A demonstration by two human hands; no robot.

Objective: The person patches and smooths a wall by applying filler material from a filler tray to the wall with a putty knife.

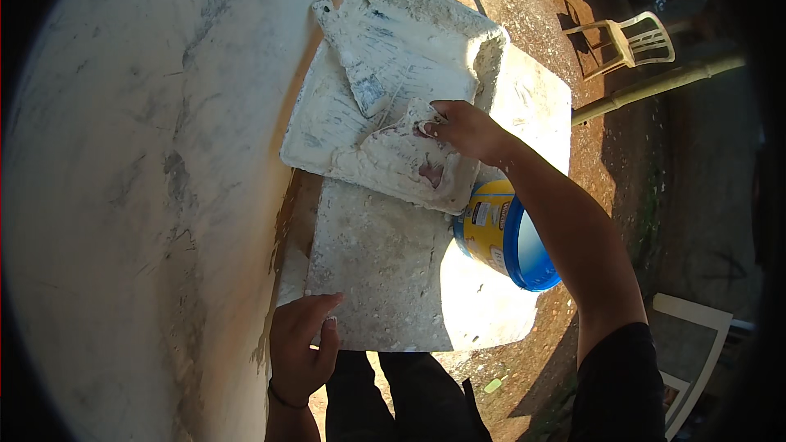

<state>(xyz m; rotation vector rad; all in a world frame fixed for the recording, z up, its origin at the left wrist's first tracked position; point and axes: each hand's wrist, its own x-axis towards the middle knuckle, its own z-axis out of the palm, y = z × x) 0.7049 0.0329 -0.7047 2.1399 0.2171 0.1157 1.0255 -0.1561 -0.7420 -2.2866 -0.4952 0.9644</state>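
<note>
My right hand (467,129) reaches over a white-crusted tray (307,127), its fingers closed on a putty-covered piece (422,113) whose exact kind is hidden by the coating. Beneath it, a thick mass of wet white putty (393,160) lies in the tray's near right part. A putty-smeared scraper (356,69) rests across the tray's left side, its handle over the rim. Low in the view, beside the wall, my left hand (303,348) has its thumb and forefinger apart and nothing visible between them; white smears mark the fingertips.
The tray sits on a dusty board (377,262). A yellow bucket with a blue rim (499,233) is tipped on its side, right of the tray. A patchy plastered wall (147,196) rises along the left. Farther off are a plastic chair (626,45) and a bamboo pole (663,90).
</note>
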